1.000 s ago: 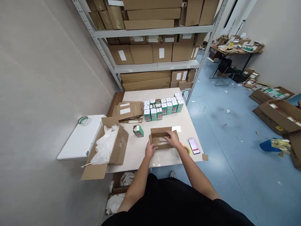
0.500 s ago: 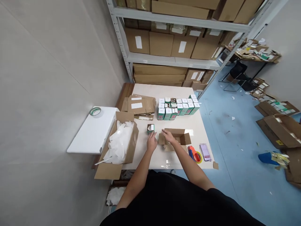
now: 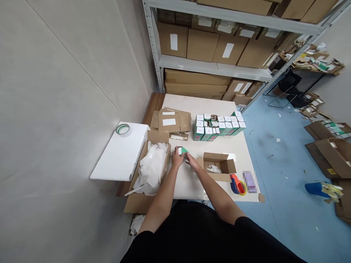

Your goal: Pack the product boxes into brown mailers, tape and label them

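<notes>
A small green and white box (image 3: 182, 150) lies on the white table (image 3: 192, 106). My left hand (image 3: 177, 159) is closed round its left side. My right hand (image 3: 191, 161) touches its right side with fingers curled. Just right of my hands stands an open brown carton (image 3: 219, 168) with white paper inside. Behind it, several green and white boxes (image 3: 218, 126) stand in rows.
An open carton of white wrapping paper (image 3: 152, 170) sits left of my hands, beside a white side table with a tape roll (image 3: 122, 129). Flat cardboard (image 3: 171, 122) lies behind. A tape dispenser (image 3: 237, 184) and phone (image 3: 250, 181) lie at the table's right front. Shelves of cartons (image 3: 203, 45) stand beyond.
Both hands left the open brown carton and moved left to the single small green box, which they now hold. My view has swung left.
</notes>
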{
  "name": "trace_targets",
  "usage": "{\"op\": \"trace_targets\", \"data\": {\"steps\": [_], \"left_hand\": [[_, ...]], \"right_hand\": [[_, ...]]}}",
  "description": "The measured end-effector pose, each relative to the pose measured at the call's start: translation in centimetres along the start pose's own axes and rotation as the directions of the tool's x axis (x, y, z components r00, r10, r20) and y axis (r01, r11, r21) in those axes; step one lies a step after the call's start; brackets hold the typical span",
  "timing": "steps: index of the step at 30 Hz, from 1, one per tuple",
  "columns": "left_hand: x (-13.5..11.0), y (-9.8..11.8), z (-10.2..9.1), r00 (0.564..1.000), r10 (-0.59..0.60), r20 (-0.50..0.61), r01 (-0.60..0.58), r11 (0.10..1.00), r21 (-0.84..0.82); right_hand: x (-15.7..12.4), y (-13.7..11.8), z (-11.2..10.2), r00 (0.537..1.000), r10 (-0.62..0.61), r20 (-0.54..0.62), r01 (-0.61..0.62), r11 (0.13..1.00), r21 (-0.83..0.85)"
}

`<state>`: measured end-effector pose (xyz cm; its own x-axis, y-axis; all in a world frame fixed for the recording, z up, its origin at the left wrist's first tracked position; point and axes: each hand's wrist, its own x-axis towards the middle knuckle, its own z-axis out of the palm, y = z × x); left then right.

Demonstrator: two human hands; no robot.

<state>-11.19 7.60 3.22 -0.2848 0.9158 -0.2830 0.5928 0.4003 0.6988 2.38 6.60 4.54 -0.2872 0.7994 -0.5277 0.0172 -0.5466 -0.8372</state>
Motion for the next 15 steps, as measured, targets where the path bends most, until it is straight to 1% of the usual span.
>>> {"op": "trace_targets", "data": {"steps": [1,3,7,11,15], "left_hand": [[0.0,0.0,0.0,1.0,-0.005,-0.001,0.005,0.999,0.041],[0.0,0.0,-0.1,1.0,0.022,0.003,-0.022,0.995,0.1],[-0.3,0.4,-0.5,0.995,0.102,-0.009,-0.099,0.984,0.15],[-1.5,1.6,-1.7,0.982,0.164,-0.098,-0.149,0.978,0.148],[-3.4,3.6,-3.3,0.957,0.211,-0.197,-0.199,0.977,0.076]], "right_hand": [[0.0,-0.2,0.2,1.0,0.004,0.01,-0.004,1.0,0.012],[-0.2,-0.6,0.2,1.0,0.003,0.011,-0.003,1.0,0.014],[-0.7,-1.7,-0.9,0.998,-0.045,-0.038,0.045,0.999,-0.005],[-1.5,-2.5,-3.5,0.992,-0.094,-0.089,0.093,0.996,-0.015],[-2.7,-2.6,-6.8,0.971,-0.152,-0.182,0.145,0.988,-0.049]]}}
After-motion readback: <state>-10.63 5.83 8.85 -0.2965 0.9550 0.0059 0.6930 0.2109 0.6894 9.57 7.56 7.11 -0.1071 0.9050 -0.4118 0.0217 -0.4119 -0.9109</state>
